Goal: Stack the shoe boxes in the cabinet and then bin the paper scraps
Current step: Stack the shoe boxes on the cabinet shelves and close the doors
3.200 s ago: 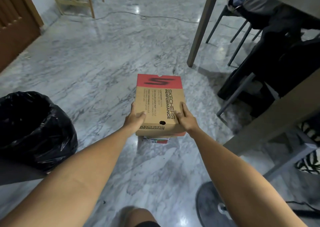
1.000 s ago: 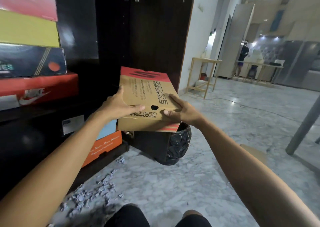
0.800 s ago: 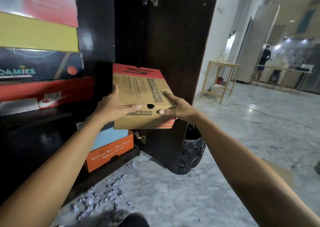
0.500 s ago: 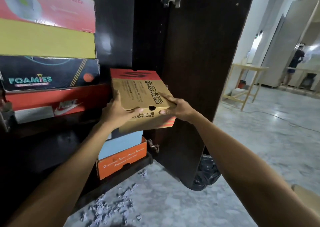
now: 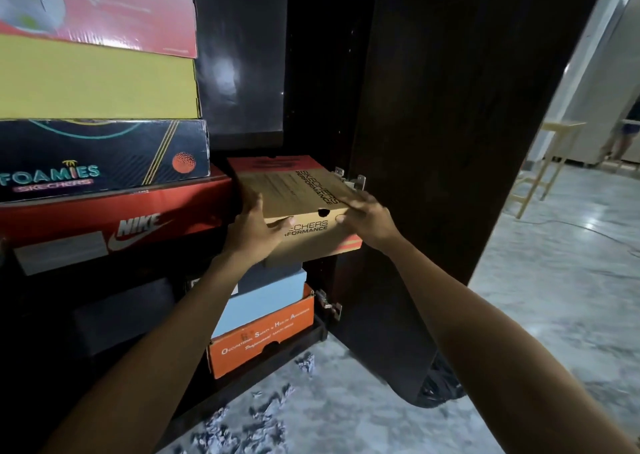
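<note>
- Head view: the person reaches both arms into a dark cabinet (image 5: 433, 107), its door standing open on the right.
- Left hand (image 5: 254, 232) grips the near left corner of a brown Skechers box (image 5: 294, 194), thumb lying across the front face, fingers along the side.
- Right hand (image 5: 369, 219) holds the near right corner, fingers spread over the lid edge and curled onto the front.
- The brown box has a red far end and sits level at the height of the upper shelf, just right of a red Nike box (image 5: 114, 221); whether it rests on the shelf cannot be told.
- On the Nike box are stacked a dark Foamies box (image 5: 104, 159), a yellow box (image 5: 97, 79) and a pink box (image 5: 104, 10).
- Below, on the bottom shelf: an orange box (image 5: 263, 332) with a pale blue box (image 5: 263, 297) on top.
- Grey paper scraps (image 5: 242, 426) lie scattered on the marble floor (image 5: 554, 297) in front of the cabinet.
- A black bin bag (image 5: 440, 388) shows partly behind the door's lower edge.
</note>
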